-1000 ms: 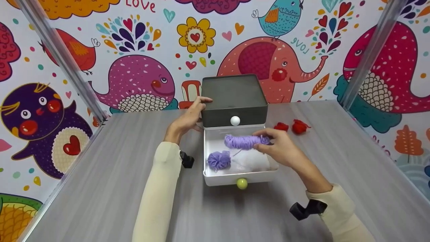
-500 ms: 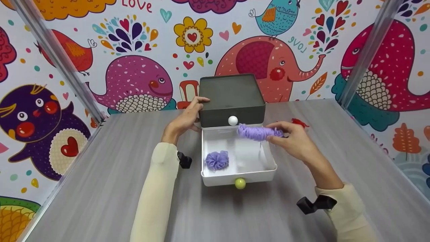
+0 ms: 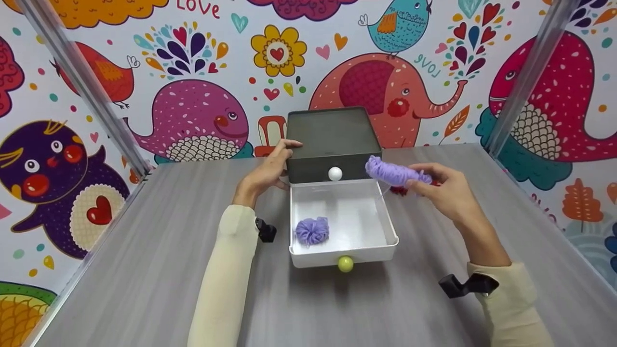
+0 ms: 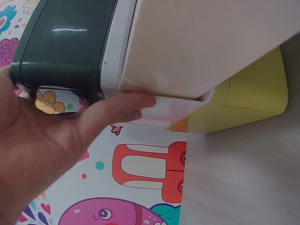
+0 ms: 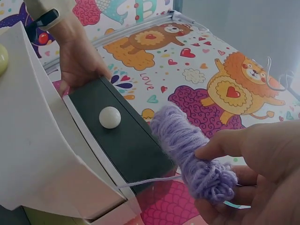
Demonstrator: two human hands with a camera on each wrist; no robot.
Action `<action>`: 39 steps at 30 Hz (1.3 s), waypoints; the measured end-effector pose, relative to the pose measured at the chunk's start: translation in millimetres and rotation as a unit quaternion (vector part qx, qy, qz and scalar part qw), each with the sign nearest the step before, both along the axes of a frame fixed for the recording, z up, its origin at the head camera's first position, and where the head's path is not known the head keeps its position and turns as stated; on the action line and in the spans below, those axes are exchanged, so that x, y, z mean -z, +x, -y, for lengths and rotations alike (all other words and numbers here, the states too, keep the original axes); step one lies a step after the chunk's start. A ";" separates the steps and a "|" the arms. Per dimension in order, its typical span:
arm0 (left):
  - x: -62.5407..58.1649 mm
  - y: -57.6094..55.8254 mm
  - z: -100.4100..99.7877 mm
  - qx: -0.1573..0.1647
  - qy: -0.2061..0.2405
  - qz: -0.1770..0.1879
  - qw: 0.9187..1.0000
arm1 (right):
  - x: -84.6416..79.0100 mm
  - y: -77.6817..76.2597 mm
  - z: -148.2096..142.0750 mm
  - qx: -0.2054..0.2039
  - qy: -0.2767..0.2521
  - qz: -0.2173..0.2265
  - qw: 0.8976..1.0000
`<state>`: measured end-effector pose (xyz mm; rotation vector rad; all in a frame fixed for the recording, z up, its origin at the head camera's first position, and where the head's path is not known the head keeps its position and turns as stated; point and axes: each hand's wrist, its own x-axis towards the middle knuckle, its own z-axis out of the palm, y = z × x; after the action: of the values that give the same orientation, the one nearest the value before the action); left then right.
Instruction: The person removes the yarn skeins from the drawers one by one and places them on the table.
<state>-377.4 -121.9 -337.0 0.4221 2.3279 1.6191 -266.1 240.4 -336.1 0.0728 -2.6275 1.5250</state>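
In the head view my right hand (image 3: pixel 446 190) pinches a bundle of purple yarn (image 3: pixel 396 172) between thumb and fingers. The bundle hangs in the air right of the drawer box, and a loose strand trails from it. The right wrist view shows the same purple bundle (image 5: pixel 185 150) close up. My left hand (image 3: pixel 262 173) rests against the left side of the dark green box (image 3: pixel 337 132), fingertips over its top edge. Its thumb lies straight along the white side in the left wrist view. Below, a white drawer (image 3: pixel 347 257) stands pulled out with a purple yarn ball (image 3: pixel 312 231) inside.
A red yarn piece (image 3: pixel 399 191) lies right of the box, partly hidden behind the held bundle and right hand. The drawer has a yellow-green knob (image 3: pixel 345 264); a white knob (image 3: pixel 335 174) sits above it. A patterned wall (image 3: pixel 193 115) closes off the back.
My right hand has lifted the purple yarn bundle out of the white drawer and carried it to the right, past the drawer's edge. The left hand stays in place against the box.
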 end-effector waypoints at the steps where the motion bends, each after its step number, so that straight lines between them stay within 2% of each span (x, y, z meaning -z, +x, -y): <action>1: -0.1 0.2 -0.1 -0.001 0.000 0.000 1.000 | 0.9 -0.6 -1.3 0.005 -0.004 -0.004 1.000; 7: 0.0 0.9 -1.6 -0.006 -0.003 -0.001 1.000 | 4.1 -3.9 -9.8 0.033 -0.018 -0.011 0.999; 13: 0.7 -0.3 -1.5 -0.004 -0.008 -0.002 1.000 | 6.5 -10.4 -26.2 0.064 -0.014 0.014 0.998; 18: 0.9 -0.7 -0.7 0.000 -0.009 -0.005 1.000 | 14.9 -19.2 -38.7 0.092 -0.008 0.037 0.995; 30: 0.2 0.3 -0.6 -0.005 -0.009 -0.002 1.000 | 40.8 -37.2 -46.6 0.062 0.008 0.103 0.993; 35: 0.6 -0.1 -0.7 -0.005 0.000 -0.001 1.000 | 46.6 -41.3 -42.1 0.052 0.006 0.117 0.992; 39: 0.1 0.5 -1.5 -0.004 0.002 0.000 1.000 | 50.6 -44.9 -35.9 0.044 0.016 0.110 0.993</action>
<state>-376.9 -120.4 -337.0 0.4124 2.3303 1.6271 -311.0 276.3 -386.7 -0.2194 -2.7794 1.5426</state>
